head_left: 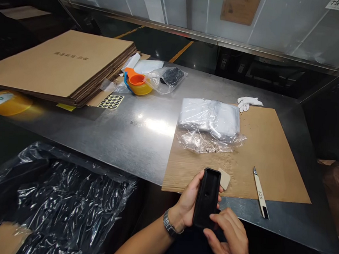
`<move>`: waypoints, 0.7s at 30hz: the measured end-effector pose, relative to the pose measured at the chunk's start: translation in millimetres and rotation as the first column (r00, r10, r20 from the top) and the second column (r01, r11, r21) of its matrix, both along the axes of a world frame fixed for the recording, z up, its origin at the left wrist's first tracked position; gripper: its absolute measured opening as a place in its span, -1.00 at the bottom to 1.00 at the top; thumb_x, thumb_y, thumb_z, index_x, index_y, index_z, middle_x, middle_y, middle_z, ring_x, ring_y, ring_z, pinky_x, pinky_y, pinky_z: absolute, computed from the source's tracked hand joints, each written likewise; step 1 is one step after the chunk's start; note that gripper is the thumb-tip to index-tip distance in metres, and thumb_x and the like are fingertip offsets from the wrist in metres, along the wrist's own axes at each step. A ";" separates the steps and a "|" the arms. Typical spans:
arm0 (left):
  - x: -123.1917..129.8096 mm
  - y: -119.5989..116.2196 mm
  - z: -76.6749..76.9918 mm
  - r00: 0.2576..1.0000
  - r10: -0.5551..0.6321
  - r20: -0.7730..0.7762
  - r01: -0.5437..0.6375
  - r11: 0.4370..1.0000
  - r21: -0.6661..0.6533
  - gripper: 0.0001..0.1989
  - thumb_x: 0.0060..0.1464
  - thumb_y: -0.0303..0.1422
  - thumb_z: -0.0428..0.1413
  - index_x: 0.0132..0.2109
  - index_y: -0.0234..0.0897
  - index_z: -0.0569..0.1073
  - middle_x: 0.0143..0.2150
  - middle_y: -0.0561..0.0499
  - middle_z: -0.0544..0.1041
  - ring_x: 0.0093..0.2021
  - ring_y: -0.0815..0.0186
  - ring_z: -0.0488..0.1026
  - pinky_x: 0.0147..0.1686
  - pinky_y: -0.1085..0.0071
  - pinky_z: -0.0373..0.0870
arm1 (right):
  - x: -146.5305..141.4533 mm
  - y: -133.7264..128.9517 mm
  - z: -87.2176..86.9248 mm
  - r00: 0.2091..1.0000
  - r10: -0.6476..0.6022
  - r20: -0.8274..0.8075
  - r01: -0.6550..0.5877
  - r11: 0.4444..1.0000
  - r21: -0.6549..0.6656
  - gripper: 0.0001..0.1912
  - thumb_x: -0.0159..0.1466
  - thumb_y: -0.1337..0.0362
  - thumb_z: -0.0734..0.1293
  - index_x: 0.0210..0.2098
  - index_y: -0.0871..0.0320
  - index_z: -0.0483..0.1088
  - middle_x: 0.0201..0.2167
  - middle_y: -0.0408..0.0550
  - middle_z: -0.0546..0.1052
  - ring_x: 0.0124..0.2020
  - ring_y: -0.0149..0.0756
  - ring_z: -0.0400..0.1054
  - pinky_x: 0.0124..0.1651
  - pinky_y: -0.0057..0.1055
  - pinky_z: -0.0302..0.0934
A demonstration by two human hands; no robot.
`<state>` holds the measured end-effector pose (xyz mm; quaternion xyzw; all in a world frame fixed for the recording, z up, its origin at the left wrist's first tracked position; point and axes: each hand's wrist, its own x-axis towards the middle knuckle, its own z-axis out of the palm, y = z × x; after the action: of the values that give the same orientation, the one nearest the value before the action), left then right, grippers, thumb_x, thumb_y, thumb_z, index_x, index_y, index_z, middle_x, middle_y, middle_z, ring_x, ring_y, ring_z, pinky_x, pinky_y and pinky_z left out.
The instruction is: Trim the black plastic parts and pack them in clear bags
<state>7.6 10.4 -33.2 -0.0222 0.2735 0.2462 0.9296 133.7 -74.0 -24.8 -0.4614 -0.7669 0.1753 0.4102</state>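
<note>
A long, narrow black case [206,200], hollow with a raised rim, is in the grip of my left hand [187,204], whose fingers wrap round its back. A small hole shows in its floor. My right hand [230,235] is at the lower right end of the case, thumb and forefinger apart, the forefinger at the rim. Just behind the case, a beige rounded pad [224,179] lies on a sheet of cardboard [273,151]. Farther right, a white-handled craft knife [259,193] marked A26 lies across the cardboard's front edge.
Clear plastic bags [210,116] and a white glove [249,103] lie at the back. Left on the metal table [121,139] are stacked cardboard [65,64], orange and yellow cups [137,83], stickers [111,101] and tape [7,102]. A plastic-lined bin [63,208] stands front left.
</note>
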 end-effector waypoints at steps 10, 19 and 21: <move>1.0 0.1 2.0 1.000 -0.013 -0.004 0.013 1.000 -0.009 -0.40 0.10 0.02 -0.18 -0.32 -0.48 0.48 -0.52 -0.09 0.50 -0.54 0.33 0.44 -0.47 0.46 0.36 | -0.1 -3.2 -7.6 0.997 0.008 -0.081 -0.007 1.000 0.002 -0.66 0.16 0.47 0.28 -0.07 0.30 0.21 -0.51 -0.07 0.30 -0.48 -0.33 0.18 -0.47 -0.33 0.20; 2.4 -0.5 3.0 1.000 -0.007 -0.022 0.007 1.000 0.011 -0.39 0.09 0.03 -0.17 -0.32 -0.48 0.47 -0.53 -0.07 0.47 -0.55 0.36 0.42 -0.48 0.48 0.35 | 0.9 -4.9 -10.1 0.997 0.003 -0.076 -0.004 1.000 -0.012 -0.66 0.16 0.47 0.28 -0.07 0.27 0.20 -0.50 -0.07 0.30 -0.48 -0.33 0.19 -0.46 -0.33 0.20; 3.3 -1.2 2.2 0.993 0.044 -0.113 -0.037 0.997 0.066 -0.43 0.08 0.02 -0.13 -0.30 -0.46 0.46 -0.51 -0.06 0.47 -0.54 0.38 0.41 -0.46 0.49 0.35 | 1.2 -5.0 -12.6 0.999 -0.018 -0.049 0.017 0.999 -0.028 -0.67 0.17 0.47 0.28 -0.07 0.26 0.20 -0.49 -0.07 0.31 -0.48 -0.33 0.20 -0.46 -0.34 0.20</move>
<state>10.9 9.3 -31.0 0.0158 0.3176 0.2743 0.9075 135.0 -79.0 -37.4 -0.4693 -0.7501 0.1936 0.4238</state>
